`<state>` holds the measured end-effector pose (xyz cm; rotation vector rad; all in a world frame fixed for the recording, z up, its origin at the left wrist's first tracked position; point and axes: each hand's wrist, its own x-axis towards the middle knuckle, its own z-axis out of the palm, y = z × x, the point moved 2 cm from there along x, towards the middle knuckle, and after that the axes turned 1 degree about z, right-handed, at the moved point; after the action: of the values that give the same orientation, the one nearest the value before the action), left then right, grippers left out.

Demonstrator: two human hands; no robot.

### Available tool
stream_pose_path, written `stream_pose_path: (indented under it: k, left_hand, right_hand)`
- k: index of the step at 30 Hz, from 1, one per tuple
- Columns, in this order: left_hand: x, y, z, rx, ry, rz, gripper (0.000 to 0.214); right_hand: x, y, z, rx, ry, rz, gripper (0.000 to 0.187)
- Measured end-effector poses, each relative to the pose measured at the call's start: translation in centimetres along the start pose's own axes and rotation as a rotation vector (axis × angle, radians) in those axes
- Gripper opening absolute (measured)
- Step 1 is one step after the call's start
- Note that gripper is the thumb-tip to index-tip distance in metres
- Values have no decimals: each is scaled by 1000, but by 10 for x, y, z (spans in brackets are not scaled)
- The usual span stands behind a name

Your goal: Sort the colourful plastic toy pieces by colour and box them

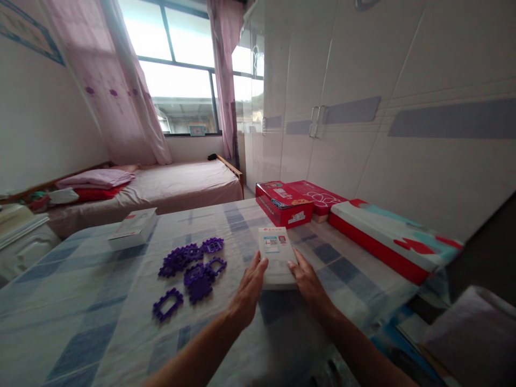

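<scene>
A white box (278, 263) with a QR-code label and a small red mark on its top sits at the near middle of the table. My left hand (250, 285) grips its left side, thumb toward the top edge. On the opposite side my right hand (308, 277) holds it the same way, so the box is between both hands. Whether its underside touches the cloth is hard to tell. Left of my hands lies a loose cluster of purple plastic building pieces (200, 289), toothed along their edges, some with open centres. One purple frame piece (167, 305) lies apart, nearer to me.
Another white box (133, 231) stands at the table's far left. Red boxes (282, 201) and a long red-and-white box (391, 236) line the right back side. The checked tablecloth (116, 301) covers the table. Beyond are a bed (189, 183) and a wardrobe (346, 70).
</scene>
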<state>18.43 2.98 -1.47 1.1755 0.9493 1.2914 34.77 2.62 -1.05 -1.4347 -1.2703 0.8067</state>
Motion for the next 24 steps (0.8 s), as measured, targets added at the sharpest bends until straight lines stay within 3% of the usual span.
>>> stream_pose_path:
  k: [5, 10, 13, 16, 19, 24]
  left_hand:
    - [-2, 3, 70, -69, -166, -144, 54]
    - [15, 1, 142, -168, -319, -91, 51]
    - [29, -11, 174, -255, -370, -68, 50]
    - [35, -24, 192, -307, -390, -59, 51]
    - [33, -30, 195, -299, -378, -70, 56]
    - [28, -30, 193, -172, -284, -140, 64]
  right_hand:
    - [6, 15, -67, 35, 27, 23, 55]
    - [32, 26, -142, -14, 37, 21, 51]
    - [48, 31, -172, -21, 29, 0, 46]
    - [59, 38, -186, -84, 48, 17, 49]
    - [59, 46, -187, -214, 157, 49, 56]
    - [18, 55, -174, -311, 402, 11, 67]
